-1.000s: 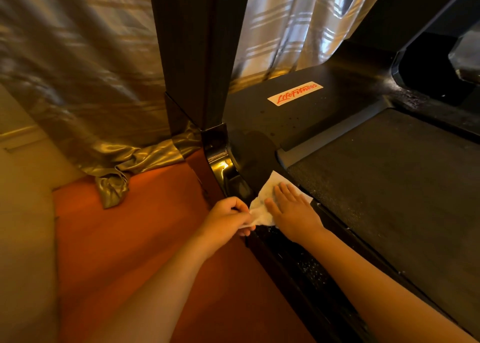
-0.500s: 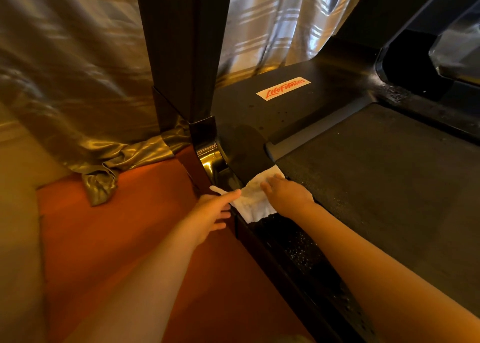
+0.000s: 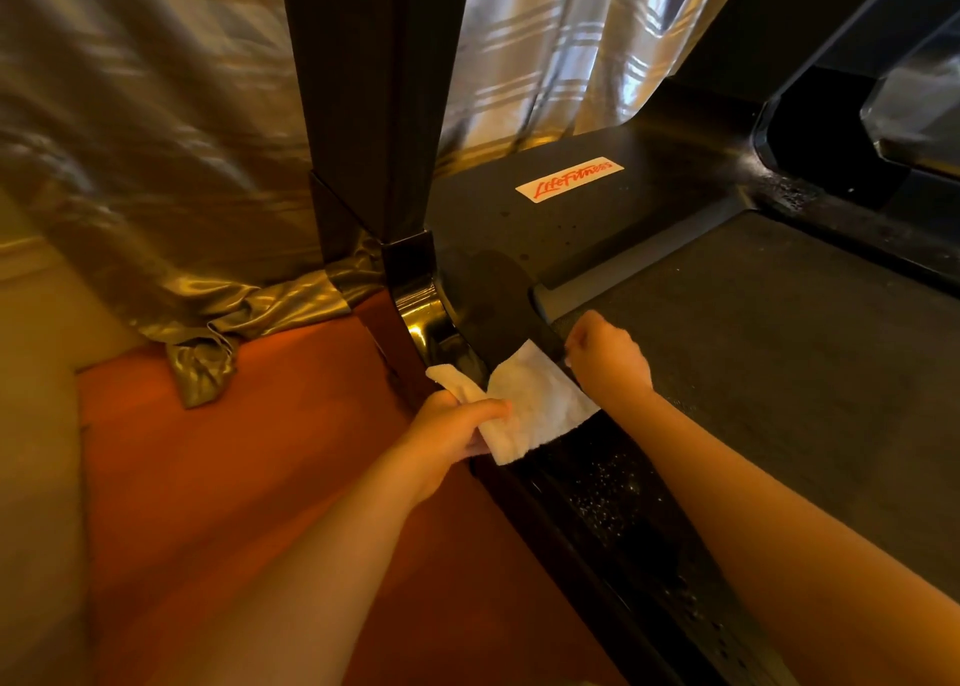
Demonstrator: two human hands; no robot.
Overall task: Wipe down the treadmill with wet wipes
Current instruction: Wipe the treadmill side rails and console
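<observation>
**Left hand takes hold of wipe; right hand lifts off it**

Since 0.5 s ago: left hand [image 3: 452, 425] has gone from straight fingers touching the wipe [image 3: 535, 399] to a grip, with the thumb on top and the fingers curled under its near edge. Right hand [image 3: 610, 360] is no longer flat on the wipe. Its fingers are now curled in a loose fist at the wipe's far-right edge. Cannot tell whether it pinches that edge or only touches it.

Wipe: white, creased, partly spread. It lies on the treadmill's [image 3: 649, 207] black rail [image 3: 613, 493], just right of the post [image 3: 363, 114] base. One end trails off the rail's outer side, toward the post.

Rail, nearer the camera than the post: pale specks on the surface.

Belt [image 3: 753, 373]: right of the post, under and beyond the right hand.

Label [image 3: 570, 178], red lettering on white: right of the post, on the black cover.

Curtain [image 3: 156, 166]: behind and left of the post, with its hem bunched on the orange carpet [image 3: 234, 477] at the post base.
</observation>
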